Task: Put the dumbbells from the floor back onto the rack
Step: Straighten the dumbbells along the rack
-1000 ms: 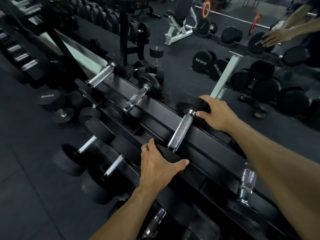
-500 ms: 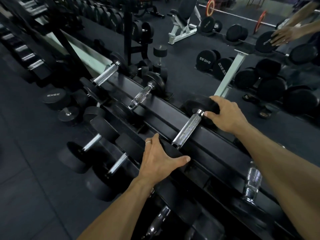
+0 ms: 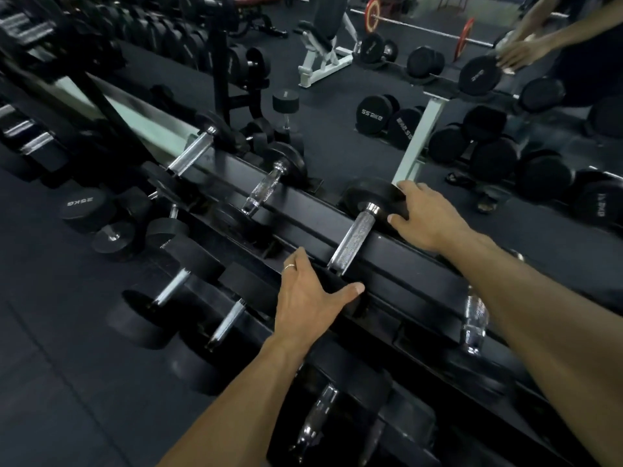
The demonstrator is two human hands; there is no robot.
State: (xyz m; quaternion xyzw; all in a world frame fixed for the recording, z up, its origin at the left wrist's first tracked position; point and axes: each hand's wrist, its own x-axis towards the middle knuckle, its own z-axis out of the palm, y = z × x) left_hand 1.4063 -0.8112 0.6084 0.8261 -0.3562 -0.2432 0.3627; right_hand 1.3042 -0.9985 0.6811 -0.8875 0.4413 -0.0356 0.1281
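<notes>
One dumbbell (image 3: pixel 350 241) on the rack (image 3: pixel 421 264), each end gripped by one hand: left (image 3: pixel 312 298), right (image 3: pixel 426 217).

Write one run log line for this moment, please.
left hand: grips near head | right hand: grips far head | dumbbell: on rack top tier

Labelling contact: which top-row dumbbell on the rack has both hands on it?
The black dumbbell with the knurled chrome handle: left hand on its near head, right hand on its far head. The two dumbbells further left are untouched.
</notes>
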